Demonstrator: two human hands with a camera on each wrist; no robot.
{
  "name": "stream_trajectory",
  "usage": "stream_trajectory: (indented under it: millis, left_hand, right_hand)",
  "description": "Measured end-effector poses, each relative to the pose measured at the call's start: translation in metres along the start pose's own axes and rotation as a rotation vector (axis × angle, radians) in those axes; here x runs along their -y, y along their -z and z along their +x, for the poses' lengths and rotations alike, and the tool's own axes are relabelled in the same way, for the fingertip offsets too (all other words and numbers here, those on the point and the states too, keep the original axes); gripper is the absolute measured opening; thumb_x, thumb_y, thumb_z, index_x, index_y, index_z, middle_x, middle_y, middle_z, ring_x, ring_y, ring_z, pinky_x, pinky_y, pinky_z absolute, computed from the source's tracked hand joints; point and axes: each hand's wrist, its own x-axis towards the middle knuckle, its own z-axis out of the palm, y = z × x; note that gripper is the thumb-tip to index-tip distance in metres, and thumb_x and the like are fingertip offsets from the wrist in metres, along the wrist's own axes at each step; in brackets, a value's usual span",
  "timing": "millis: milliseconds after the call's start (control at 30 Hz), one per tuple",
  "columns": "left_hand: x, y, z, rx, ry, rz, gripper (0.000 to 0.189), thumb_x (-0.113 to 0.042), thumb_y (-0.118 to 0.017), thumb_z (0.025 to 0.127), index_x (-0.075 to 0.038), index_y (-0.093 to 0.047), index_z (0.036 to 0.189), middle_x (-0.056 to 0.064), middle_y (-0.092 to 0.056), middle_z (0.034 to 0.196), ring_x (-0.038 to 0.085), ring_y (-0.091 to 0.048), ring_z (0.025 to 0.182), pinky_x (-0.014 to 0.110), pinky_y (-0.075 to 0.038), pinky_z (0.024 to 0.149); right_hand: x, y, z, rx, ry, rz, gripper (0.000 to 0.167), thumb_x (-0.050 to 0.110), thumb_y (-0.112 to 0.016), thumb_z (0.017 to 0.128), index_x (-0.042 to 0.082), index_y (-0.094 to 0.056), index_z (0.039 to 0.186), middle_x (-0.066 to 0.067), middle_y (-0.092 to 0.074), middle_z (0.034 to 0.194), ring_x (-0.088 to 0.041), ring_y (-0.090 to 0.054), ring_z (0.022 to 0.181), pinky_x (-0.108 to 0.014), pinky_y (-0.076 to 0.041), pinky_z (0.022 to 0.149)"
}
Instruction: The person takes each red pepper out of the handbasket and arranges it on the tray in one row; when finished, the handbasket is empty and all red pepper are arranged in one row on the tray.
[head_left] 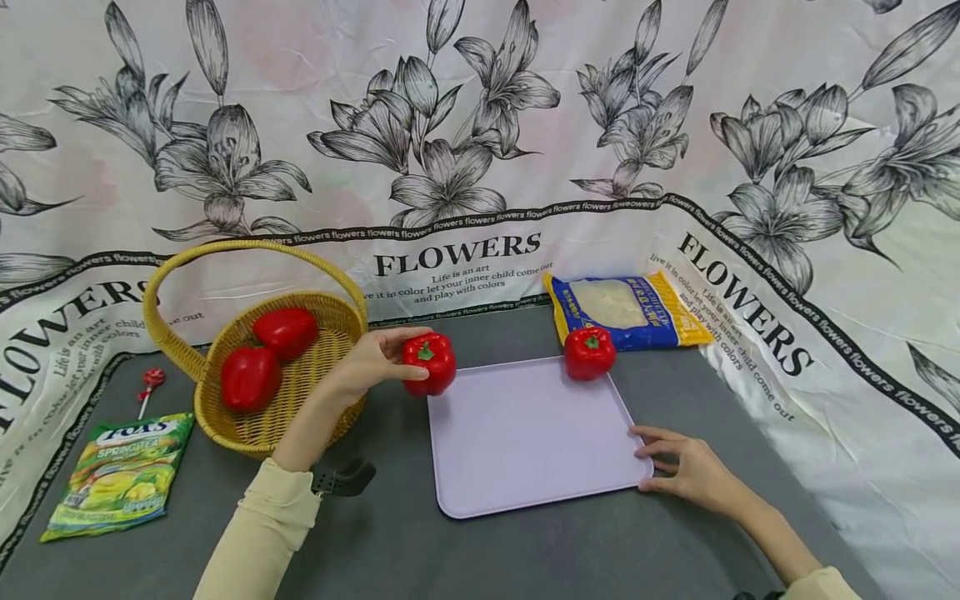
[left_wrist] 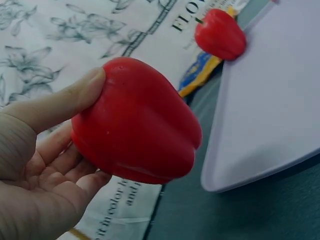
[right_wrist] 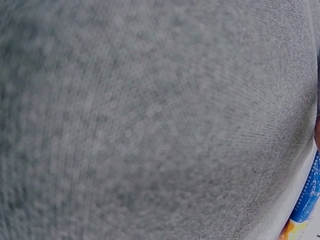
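A red bell pepper [left_wrist: 137, 122] with a green stem is pinched between the thumb and fingers of my left hand [head_left: 367, 362]. In the head view it is at the upper left corner of a pale lilac tray [head_left: 532, 442]; the left wrist view shows it beside the tray, its underside exposed. Another red bell pepper [head_left: 589, 353] sits at the tray's upper right corner. My right hand [head_left: 693, 471] touches the tray's right edge near the lower corner, fingers extended. The right wrist view shows mostly blurred grey fabric.
A yellow wicker basket [head_left: 348, 321] on the left contains two red peppers [head_left: 251, 379]. Left of it lie a red lollipop [head_left: 153, 379] and a green candy bag [head_left: 123, 475]. A blue and yellow food packet [head_left: 660, 312] lies behind the tray, against the flowered cloth [head_left: 465, 292].
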Motion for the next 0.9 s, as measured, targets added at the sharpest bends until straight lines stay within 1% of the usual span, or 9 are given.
stream_trajectory:
  millis: [233, 367, 500, 700, 900]
  left_hand:
    - [0.016, -0.019, 0.017, 0.006, 0.035, -0.003, 0.058, -0.001, -0.072, 0.082, 0.0, -0.052, 0.136, 0.019, -0.055, 0.132, 0.032, -0.053, 0.118, 0.039, -0.047, 0.098]
    - [0.023, -0.029, 0.027, 0.014, 0.027, -0.012, 0.058, 0.0, -0.073, 0.081, -0.001, -0.052, 0.136, 0.019, -0.055, 0.132, 0.032, -0.053, 0.119, 0.039, -0.047, 0.098]
    - [0.028, -0.036, 0.036, 0.022, 0.021, -0.028, 0.058, 0.0, -0.073, 0.081, -0.002, -0.053, 0.135, 0.018, -0.056, 0.131, 0.031, -0.053, 0.118, 0.039, -0.047, 0.098]
    - [0.034, -0.045, 0.049, 0.06, 0.017, -0.062, 0.058, 0.002, -0.072, 0.081, -0.001, -0.052, 0.136, 0.018, -0.055, 0.132, 0.03, -0.053, 0.12, 0.038, -0.045, 0.1]
    - [0.036, -0.056, 0.062, 0.068, 0.014, -0.047, 0.058, -0.002, -0.074, 0.081, -0.005, -0.054, 0.136, 0.014, -0.056, 0.133, 0.028, -0.053, 0.121, 0.038, -0.045, 0.1]
  right_hand:
    - [0.0, 0.0, 0.001, 0.004, -0.011, 0.005, 0.035, 0.021, -0.086, 0.07, 0.006, -0.073, 0.099, -0.023, -0.059, 0.124, -0.008, -0.055, 0.115, -0.028, -0.057, 0.071]
    - [0.002, 0.0, 0.001, -0.01, -0.015, 0.016, 0.034, 0.019, -0.086, 0.07, 0.007, -0.073, 0.098, -0.023, -0.059, 0.124, -0.007, -0.054, 0.116, -0.028, -0.057, 0.071]
    - [0.001, -0.001, 0.001, -0.011, -0.008, 0.012, 0.035, 0.019, -0.086, 0.07, 0.006, -0.073, 0.099, -0.023, -0.059, 0.124, -0.005, -0.054, 0.116, -0.029, -0.057, 0.071]
    - [-0.002, -0.002, 0.0, -0.033, 0.007, 0.005, 0.036, 0.017, -0.088, 0.066, 0.006, -0.073, 0.097, -0.022, -0.06, 0.123, -0.005, -0.054, 0.115, -0.028, -0.057, 0.07]
    - [-0.003, -0.002, 0.0, -0.022, -0.007, -0.001, 0.035, 0.018, -0.087, 0.068, 0.006, -0.073, 0.098, -0.023, -0.059, 0.123, -0.008, -0.055, 0.115, -0.027, -0.057, 0.072]
